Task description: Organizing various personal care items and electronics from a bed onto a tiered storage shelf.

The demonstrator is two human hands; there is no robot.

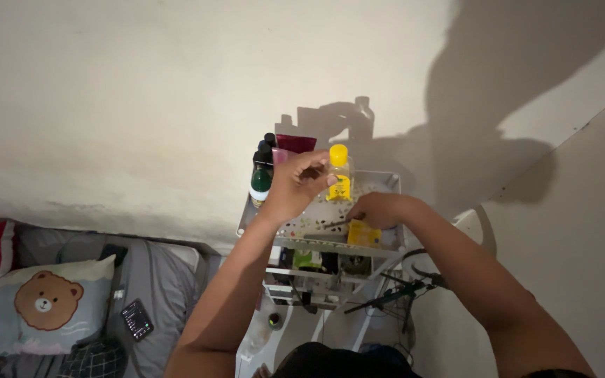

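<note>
Presently logged | left hand (294, 187): fingers closed round yellow-capped bottle (339, 176), held above top shelf (379, 183) | right hand (374, 209): fingers curled on shelf, grip unclear, beside yellow box (363, 234) | dark bottles (262, 168) adjacent.

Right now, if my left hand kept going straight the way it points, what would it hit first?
Probably the yellow-capped bottle: the left hand has its fingers right beside it on the shelf, though depth is unclear.
</note>
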